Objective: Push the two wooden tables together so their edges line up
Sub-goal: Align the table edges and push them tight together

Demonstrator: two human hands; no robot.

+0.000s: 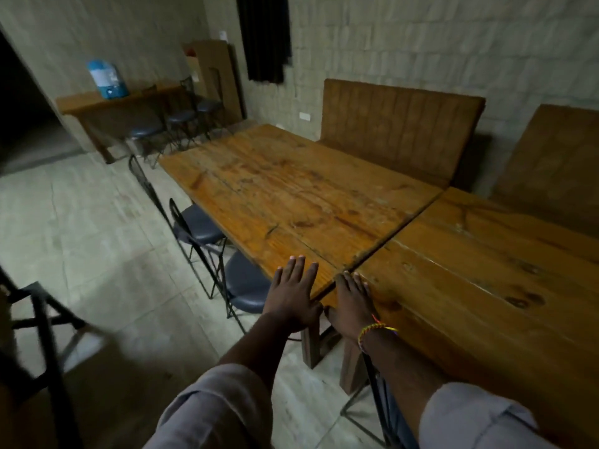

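Two long wooden tables stand end to end, with only a thin dark seam between them. The left table (pixel 285 186) stretches away toward the far wall, and the right table (pixel 479 286) runs off the right edge. My left hand (pixel 293 294) lies flat, fingers apart, on the near corner of the left table. My right hand (pixel 353 304) rests flat on the near corner of the right table, fingertips at the seam. A coloured thread band circles my right wrist. At the near edge the two corners look slightly offset.
Black metal chairs with dark round seats (pixel 197 223) are tucked along the left table's near side. Padded brown benches (pixel 398 128) stand behind both tables. A side counter with stools (pixel 107 103) and a blue water dispenser (pixel 107 79) is at the back left. Another dark chair (pixel 35 328) stands near left.
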